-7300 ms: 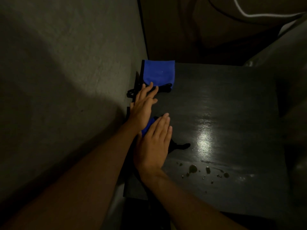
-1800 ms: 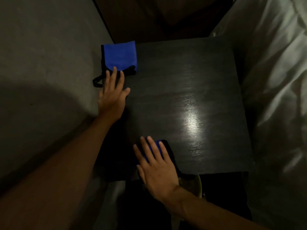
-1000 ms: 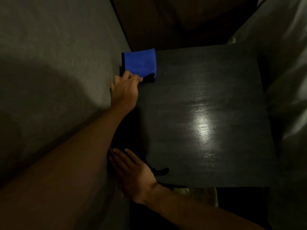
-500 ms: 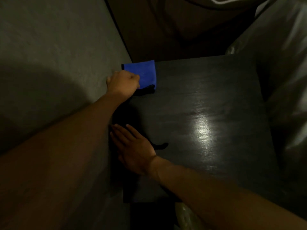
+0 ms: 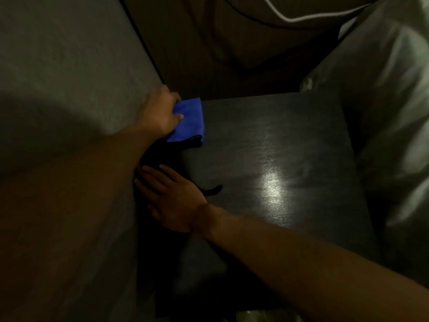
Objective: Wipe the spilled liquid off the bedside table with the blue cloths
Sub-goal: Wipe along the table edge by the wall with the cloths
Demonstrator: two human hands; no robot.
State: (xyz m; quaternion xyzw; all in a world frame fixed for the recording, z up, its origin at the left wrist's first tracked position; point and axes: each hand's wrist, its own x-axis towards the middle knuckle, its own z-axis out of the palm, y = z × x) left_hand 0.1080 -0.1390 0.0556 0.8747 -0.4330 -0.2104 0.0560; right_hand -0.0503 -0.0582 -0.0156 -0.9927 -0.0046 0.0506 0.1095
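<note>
Blue cloth [image 5: 189, 122] gripped, L hand [image 5: 160, 112] (curled)

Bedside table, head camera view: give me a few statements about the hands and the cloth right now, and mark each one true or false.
1. The left hand grips the blue cloth at the table's far left corner. True.
2. The right hand is raised well above the table. False: it lies flat, fingers spread, near the table's left edge.
3. The blue cloth sits in the middle of the table. False: it is at the far left corner, beside the wall.
4. A bright glare shows on the dark tabletop. True.
</note>
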